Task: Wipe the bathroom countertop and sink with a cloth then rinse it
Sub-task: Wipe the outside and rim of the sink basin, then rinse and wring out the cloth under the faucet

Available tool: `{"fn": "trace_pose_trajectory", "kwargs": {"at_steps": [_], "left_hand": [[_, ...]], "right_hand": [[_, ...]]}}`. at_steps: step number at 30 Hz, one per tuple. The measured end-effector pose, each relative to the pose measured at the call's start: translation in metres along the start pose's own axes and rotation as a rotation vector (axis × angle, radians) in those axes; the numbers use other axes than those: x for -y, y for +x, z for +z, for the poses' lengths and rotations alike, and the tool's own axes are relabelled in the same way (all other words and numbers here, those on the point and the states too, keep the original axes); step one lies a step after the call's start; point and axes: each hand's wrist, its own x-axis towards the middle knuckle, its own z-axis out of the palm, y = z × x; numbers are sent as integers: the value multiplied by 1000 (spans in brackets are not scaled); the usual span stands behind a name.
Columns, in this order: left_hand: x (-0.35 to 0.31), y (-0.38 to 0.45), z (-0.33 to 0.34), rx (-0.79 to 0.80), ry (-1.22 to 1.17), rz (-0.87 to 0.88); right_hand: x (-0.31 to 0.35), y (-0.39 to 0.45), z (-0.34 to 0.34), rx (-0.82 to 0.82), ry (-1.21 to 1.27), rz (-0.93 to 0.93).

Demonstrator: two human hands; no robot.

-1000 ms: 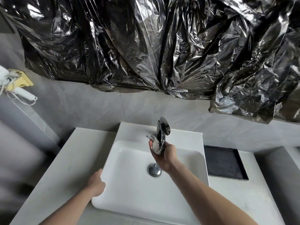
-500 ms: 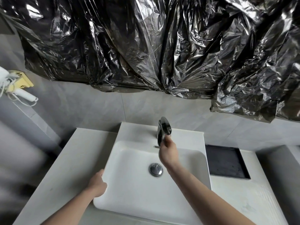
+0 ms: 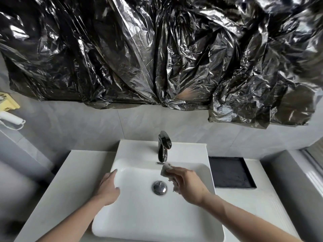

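I find the wiping step in hand, inside the sink [image 3: 139,206]: my right hand [image 3: 189,185] grips a small crumpled cloth [image 3: 167,170], fingers curled round it, and holds it at the basin's back wall, just below the spout of the tap [image 3: 164,145] and at about one o'clock from the drain plug [image 3: 159,187]. My left hand [image 3: 108,187] lies with fingers relaxed over the sink's left rim at nine o'clock, holding nothing and apparently bracing me. No water is seen running, so I judge the rinse not yet begun. The next move, in my judgement, calls for sweeping the cloth along the back wall and down round the basin floor, keeping it clear of the tap body at twelve o'clock — the spout overhangs the cloth closely and leaves little headroom there. Open room is best toward six o'clock, where the basin floor is broad and bare apart from the plug. The countertop [image 3: 70,180] offers a free strip at nine o'clock beyond the left hand; at three o'clock a dark tray [image 3: 229,173] sits just beside the sink's rim, and its raised edge would catch a careless pass. Black plastic sheeting [image 3: 157,58] hangs on the wall above, well apart from the work — no obstruction.
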Motion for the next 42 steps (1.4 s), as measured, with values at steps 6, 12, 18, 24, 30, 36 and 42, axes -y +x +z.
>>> {"fn": "trace_pose_trajectory", "kwargs": {"at_steps": [6,12,18,24,30,36,42], "left_hand": [[-145,-5,-28,-91,-357,342],[-211,-1,-32,95,-557,155],[-219,8,-26,121,-599,38],[-218,11,-18,88,-678,43],[-226,18,-15,76,-952,-22],[-211,13,-21,175,-1058,46],[-213,13,-17,160,-1178,38]], "right_hand": [[-11,-19,-24,-160,461,304],[-8,-31,-36,-181,504,358],[-3,-31,-40,-189,592,376],[7,-25,-45,-144,888,499],[7,-24,-50,-123,842,471],[9,-28,-52,-64,760,417],[4,-28,-42,-90,707,412]]}}
